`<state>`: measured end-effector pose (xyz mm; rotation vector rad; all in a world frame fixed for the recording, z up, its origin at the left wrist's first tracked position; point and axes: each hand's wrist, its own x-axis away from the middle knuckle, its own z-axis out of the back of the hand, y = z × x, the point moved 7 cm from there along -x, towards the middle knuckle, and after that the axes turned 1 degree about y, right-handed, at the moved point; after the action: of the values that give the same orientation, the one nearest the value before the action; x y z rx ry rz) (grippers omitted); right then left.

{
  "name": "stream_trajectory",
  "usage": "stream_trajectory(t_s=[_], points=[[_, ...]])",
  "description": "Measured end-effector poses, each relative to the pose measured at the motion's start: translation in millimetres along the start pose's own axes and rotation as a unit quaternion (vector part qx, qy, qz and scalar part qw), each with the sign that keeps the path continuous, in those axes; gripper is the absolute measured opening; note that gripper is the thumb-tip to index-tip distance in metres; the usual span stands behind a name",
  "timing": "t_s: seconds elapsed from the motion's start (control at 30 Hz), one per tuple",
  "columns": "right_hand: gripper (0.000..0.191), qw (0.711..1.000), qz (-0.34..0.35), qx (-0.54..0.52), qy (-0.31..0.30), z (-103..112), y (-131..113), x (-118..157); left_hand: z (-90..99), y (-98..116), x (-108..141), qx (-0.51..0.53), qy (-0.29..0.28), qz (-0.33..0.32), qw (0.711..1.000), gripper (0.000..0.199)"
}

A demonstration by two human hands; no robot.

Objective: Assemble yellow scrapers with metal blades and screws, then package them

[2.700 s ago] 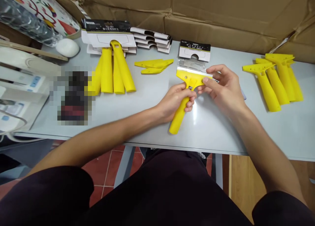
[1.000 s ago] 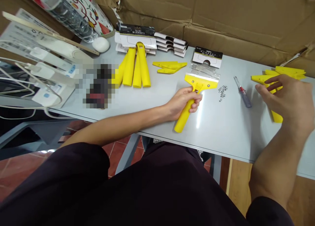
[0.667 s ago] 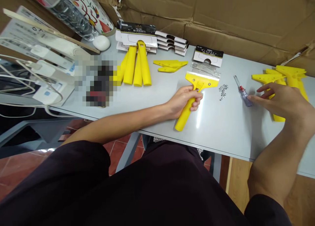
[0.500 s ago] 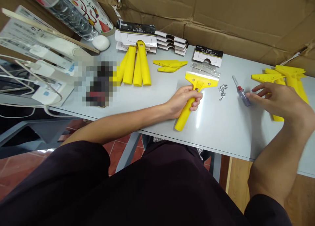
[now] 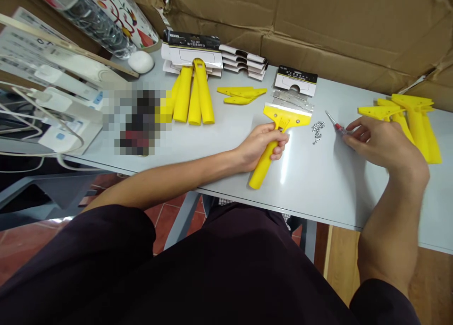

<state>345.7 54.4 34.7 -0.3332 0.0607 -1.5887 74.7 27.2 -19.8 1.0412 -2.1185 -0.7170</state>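
My left hand (image 5: 264, 146) is closed round the neck of a yellow scraper (image 5: 262, 170), whose wide head with a metal blade points away from me. Two screws show in that head. Over to the right, my right hand (image 5: 377, 138) has its thumb and fingers on the handle of a screwdriver (image 5: 339, 127), the shaft pointing up and left; most of the handle is hidden by the hand. Small loose screws (image 5: 317, 132) lie in a pile between the scraper and the screwdriver. Clear blades (image 5: 290, 98) lie just beyond the scraper's head.
Yellow scraper handles (image 5: 421, 122) are heaped at the right. Flat yellow plates (image 5: 242, 94) lie beyond my left hand. Packaged scrapers (image 5: 189, 91), folded cards (image 5: 244, 60) and another card (image 5: 296, 81) stand further back. Cables, a water bottle (image 5: 102, 25) and a blurred patch fill the left.
My right hand has moved left onto the screwdriver and closed on its handle. The left hand keeps its grip on the scraper. The whole view has shifted slightly.
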Motion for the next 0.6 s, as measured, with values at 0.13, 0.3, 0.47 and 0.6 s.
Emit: stream_trajectory(t_s=[0.13,0.3,0.47,0.6], points=[[0.036,0.999,0.031,0.011,-0.01,-7,-4,-3,0.2,0,1,-0.001,0.005,0.003,1.0,0.027],[0.035,0.998,0.05,0.026,-0.017,-12,-9,-5,-0.6,1,0,0.0,0.003,0.002,1.0,0.024],[0.03,0.997,0.081,0.007,-0.01,-5,-10,-4,-0.3,2,1,-0.002,0.009,0.0,1.0,0.021],[0.031,0.991,0.11,-0.07,0.028,9,-18,4,-0.3,3,1,-0.004,0.013,-0.003,1.0,0.02]])
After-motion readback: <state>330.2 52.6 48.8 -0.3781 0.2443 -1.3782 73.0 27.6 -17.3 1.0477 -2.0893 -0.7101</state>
